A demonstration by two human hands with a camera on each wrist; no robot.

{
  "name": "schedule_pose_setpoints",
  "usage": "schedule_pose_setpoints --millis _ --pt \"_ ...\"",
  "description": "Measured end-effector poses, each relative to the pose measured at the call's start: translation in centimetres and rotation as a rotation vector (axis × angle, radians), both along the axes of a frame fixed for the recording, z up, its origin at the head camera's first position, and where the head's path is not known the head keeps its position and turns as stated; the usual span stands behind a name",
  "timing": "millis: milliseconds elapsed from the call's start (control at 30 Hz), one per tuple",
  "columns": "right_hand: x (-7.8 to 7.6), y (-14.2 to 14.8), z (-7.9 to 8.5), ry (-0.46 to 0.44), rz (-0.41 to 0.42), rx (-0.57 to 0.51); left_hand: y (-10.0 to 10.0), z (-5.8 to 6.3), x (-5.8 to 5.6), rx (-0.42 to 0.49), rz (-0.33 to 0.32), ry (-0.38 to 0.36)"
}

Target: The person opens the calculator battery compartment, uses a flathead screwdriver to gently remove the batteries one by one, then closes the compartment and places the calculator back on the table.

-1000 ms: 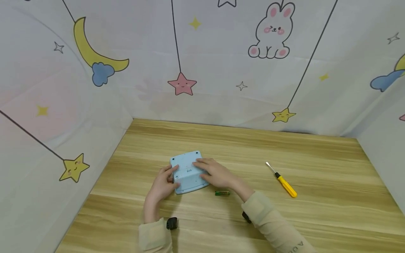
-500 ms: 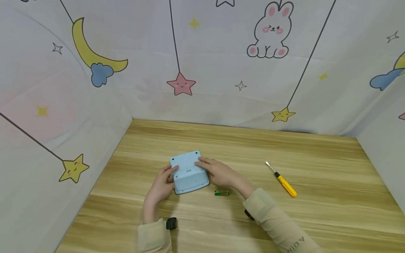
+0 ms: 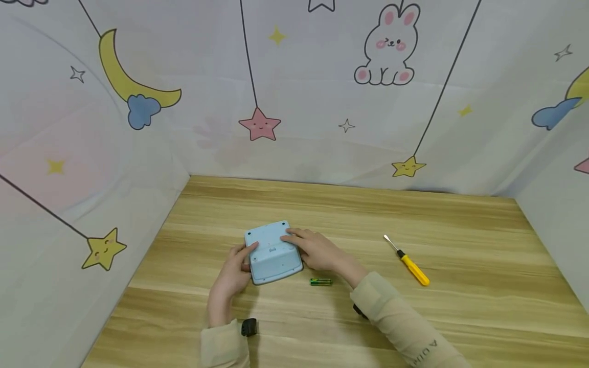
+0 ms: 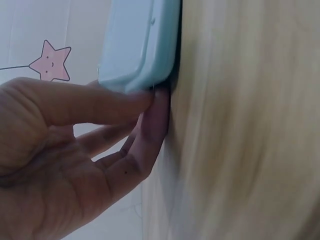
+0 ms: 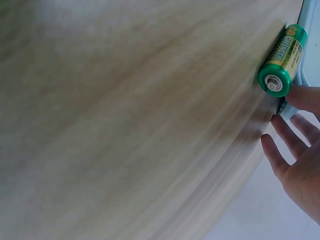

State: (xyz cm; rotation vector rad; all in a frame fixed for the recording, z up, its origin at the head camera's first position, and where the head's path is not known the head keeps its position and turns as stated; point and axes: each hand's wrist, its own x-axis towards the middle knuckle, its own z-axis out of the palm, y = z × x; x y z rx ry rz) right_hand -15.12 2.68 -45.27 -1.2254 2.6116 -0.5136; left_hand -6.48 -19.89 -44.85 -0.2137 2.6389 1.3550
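A light blue plastic case like a desk calculator [image 3: 276, 266] lies back side up on the table, with dark round feet at its far corners and a raised block at its near end. My left hand [image 3: 233, 271] pinches its left edge between thumb and fingers, as the left wrist view shows too. At the right edge, my right hand [image 3: 322, 250] has two fingertips over the back and the thumb against the side. A green battery [image 3: 320, 281] lies just in front of that hand; in the right wrist view this battery [image 5: 283, 60] shows its metal end.
A screwdriver [image 3: 407, 260] with a yellow handle lies on the wooden table [image 3: 460, 240] to the right. White printed cloth [image 3: 313, 102] stands behind the table and along both sides.
The right hand has drawn back from across the calculator to its right edge, uncovering more of the back. The left thumb no longer lies over the raised block. The battery and screwdriver stay put.
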Motion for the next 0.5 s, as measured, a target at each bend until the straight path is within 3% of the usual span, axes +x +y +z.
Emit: schedule_pose_setpoints --millis 500 --pt "-0.16 0.15 0.09 -0.022 -0.017 -0.021 -0.7 0.27 0.46 -0.036 -0.041 0.028"
